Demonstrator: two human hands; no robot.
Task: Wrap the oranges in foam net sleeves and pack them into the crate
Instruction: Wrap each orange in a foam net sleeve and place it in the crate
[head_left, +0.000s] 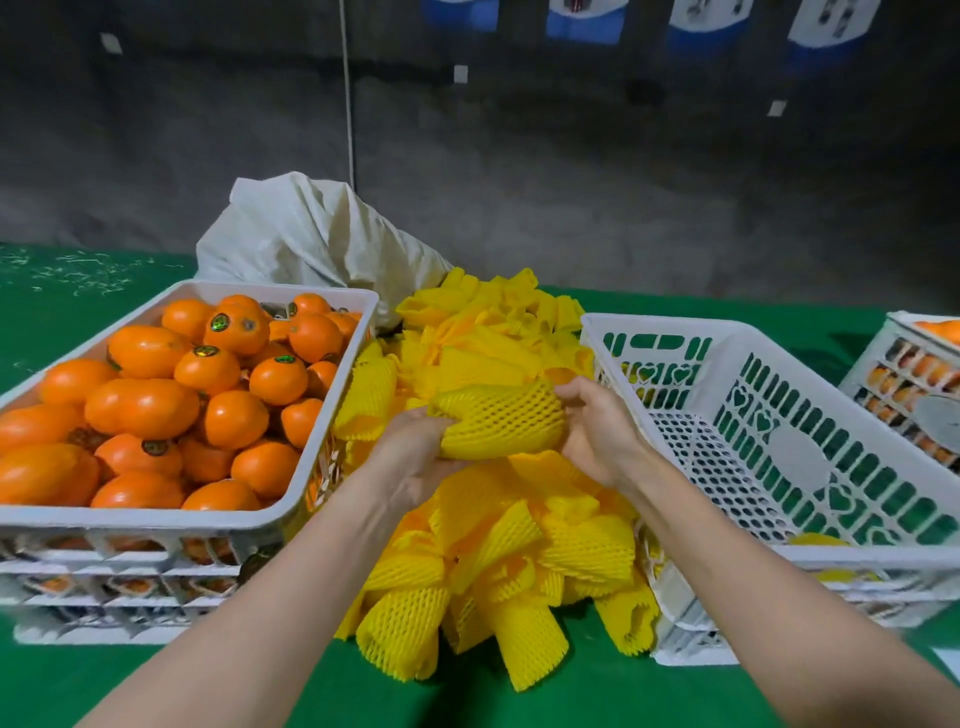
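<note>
Both my hands hold one bulging yellow foam net sleeve (501, 418) above the heap of loose yellow sleeves (498, 566). My left hand (415, 457) cups its left end from below. My right hand (597, 431) grips its right end. The fruit inside the sleeve is hidden by the net. A white crate (249, 512) on the left is heaped with bare oranges (156, 405), several bearing stickers. To the right stands a white perforated crate (779, 553); something yellow (818, 540) lies in its near corner.
A green cloth (363, 691) covers the table. Behind the sleeve heap slumps a white woven sack (311, 234). Another white crate (914, 384) with oranges stands at the far right edge. The left crate sits on a stack of lower crates. A grey wall is behind.
</note>
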